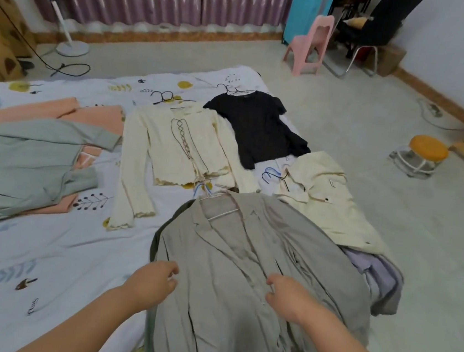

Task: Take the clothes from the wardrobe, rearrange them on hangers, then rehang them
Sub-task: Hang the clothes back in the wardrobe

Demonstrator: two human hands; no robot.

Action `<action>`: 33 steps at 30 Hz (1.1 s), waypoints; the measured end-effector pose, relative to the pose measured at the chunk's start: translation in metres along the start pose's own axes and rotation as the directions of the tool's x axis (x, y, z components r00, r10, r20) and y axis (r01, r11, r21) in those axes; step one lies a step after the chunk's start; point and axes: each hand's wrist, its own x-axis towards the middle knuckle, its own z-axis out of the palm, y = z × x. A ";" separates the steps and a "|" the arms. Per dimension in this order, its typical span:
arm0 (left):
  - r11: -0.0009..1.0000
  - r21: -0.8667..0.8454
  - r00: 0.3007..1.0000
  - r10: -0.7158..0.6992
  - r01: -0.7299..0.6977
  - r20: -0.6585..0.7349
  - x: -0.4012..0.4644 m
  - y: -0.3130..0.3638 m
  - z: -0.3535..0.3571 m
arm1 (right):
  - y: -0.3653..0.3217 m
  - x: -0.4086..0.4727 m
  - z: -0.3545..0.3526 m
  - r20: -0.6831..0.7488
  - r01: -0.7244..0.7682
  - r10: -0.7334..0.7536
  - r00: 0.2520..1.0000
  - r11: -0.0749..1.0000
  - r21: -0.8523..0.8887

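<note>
A grey jacket [244,264] lies front up on the bed [42,255], with a white hanger [221,212] in its collar. My left hand [152,279] hovers at the jacket's left edge with its fingers loosely curled and nothing in them. My right hand [286,296] is over the front opening, posed the same way. Beyond lie a cream cardigan [176,146], a black top [257,121] and a cream jacket [329,198], each on a wire hanger. A mint blazer [19,157] covers a peach garment [98,117] at the left.
A lilac garment [376,267] hangs off the bed's right edge under the grey jacket. On the floor stand a pink chair [309,48], an orange stool [427,149], a white fan [67,41] with a trailing cable, and a turquoise suitcase [307,10].
</note>
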 end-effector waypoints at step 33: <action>0.907 -0.359 0.976 -0.205 0.220 0.079 0.355 -0.094 0.040 | -0.115 0.407 -0.005 -0.185 0.135 -0.228 0.956 0.901 -0.413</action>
